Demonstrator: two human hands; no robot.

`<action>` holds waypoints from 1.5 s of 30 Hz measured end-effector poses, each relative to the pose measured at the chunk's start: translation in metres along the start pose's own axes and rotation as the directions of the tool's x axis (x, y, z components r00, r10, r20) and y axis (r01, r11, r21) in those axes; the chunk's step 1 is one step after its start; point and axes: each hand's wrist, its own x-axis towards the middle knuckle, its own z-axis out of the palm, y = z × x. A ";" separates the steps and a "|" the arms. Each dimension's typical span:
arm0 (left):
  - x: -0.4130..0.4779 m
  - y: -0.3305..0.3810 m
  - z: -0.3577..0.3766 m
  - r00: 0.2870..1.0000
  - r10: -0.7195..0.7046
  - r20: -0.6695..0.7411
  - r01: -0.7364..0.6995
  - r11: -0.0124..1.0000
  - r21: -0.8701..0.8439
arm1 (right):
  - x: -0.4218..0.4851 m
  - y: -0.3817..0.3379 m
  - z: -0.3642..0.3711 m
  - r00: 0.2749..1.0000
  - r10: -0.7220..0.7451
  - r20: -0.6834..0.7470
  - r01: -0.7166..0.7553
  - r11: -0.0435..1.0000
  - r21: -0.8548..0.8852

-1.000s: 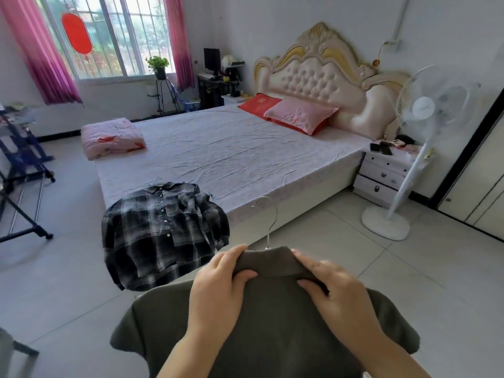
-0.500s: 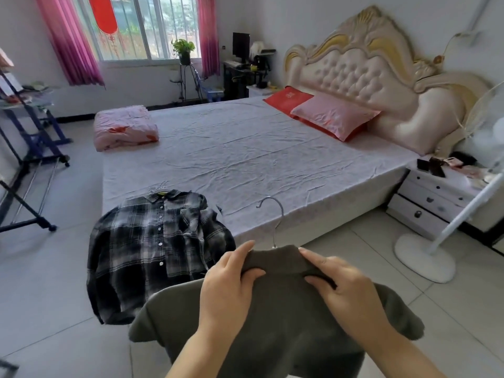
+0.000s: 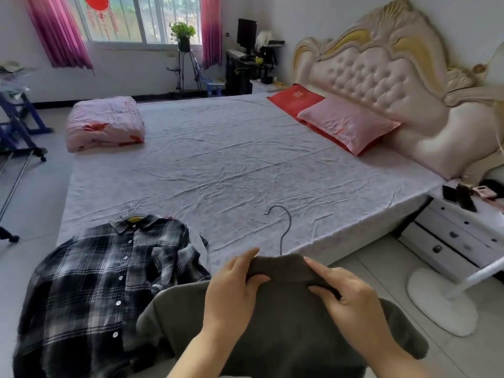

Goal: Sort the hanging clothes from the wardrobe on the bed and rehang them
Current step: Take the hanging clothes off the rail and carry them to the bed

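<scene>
The left hand [image 3: 231,293] and the right hand [image 3: 351,298] both hold a dark green top [image 3: 286,339] by its collar. The fingers and thumb of each hand pinch the folded collar, one hand on each side. The top is low in the middle of the view, held up in front of the person at the near edge of the bed [image 3: 231,165]. Its body spreads wide under the hands. A thin metal hanger hook [image 3: 284,227] sticks up out of the collar between the two hands, and its curl points to the left.

A black and white checked shirt [image 3: 103,282] lies to the left of the green top. Its collar end rests on the near left corner of the bed, and the rest droops over the edge toward the floor [image 3: 35,203]. It is buttoned up, with white buttons in a row. A bit of a yellow hanger [image 3: 133,219] peeks out at its collar.

The bed has a pale wrinkled sheet. A folded pink quilt [image 3: 105,122] sits at the far left corner. A pink pillow [image 3: 346,124] lies on a red pillow [image 3: 296,98] beside the puffy cream headboard [image 3: 381,72]. A white nightstand [image 3: 458,236] with dark knobs stands to the right of the bed, and a white fan base [image 3: 441,304] rests on the floor near it. Far back are a window [image 3: 128,20] with pink curtains [image 3: 60,31], a potted plant [image 3: 183,31] on a tall stand and a dark monitor [image 3: 246,32].
</scene>
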 end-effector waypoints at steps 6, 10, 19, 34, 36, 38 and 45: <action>0.080 0.005 0.056 0.988 -0.132 -0.079 0.134 0.990 0.032 | 0.097 0.077 0.003 0.991 -0.061 0.122 0.053 0.996 0.071; 0.126 0.015 0.081 0.972 -0.207 -0.113 0.212 0.976 0.039 | 0.157 0.112 0.001 0.979 -0.101 0.178 0.089 0.993 0.071; 0.220 0.001 0.119 0.948 -0.292 -0.129 0.298 0.954 0.028 | 0.262 0.167 0.026 0.959 -0.138 0.247 0.127 0.990 0.058; 0.389 -0.112 0.152 0.930 -0.364 -0.051 0.365 0.931 0.024 | 0.428 0.223 0.142 0.909 -0.035 0.416 0.020 0.999 0.041; 0.407 -0.127 0.157 0.923 -0.381 -0.050 0.383 0.923 0.031 | 0.447 0.231 0.158 0.897 -0.032 0.441 0.007 0.998 0.058; 0.425 -0.144 0.164 0.914 -0.402 -0.056 0.404 0.914 0.037 | 0.465 0.241 0.177 0.887 -0.028 0.461 -0.003 0.998 0.067; 0.483 -0.219 0.197 0.855 -0.516 -0.046 0.518 0.854 0.053 | 0.527 0.287 0.261 0.814 -0.020 0.581 -0.011 0.999 0.049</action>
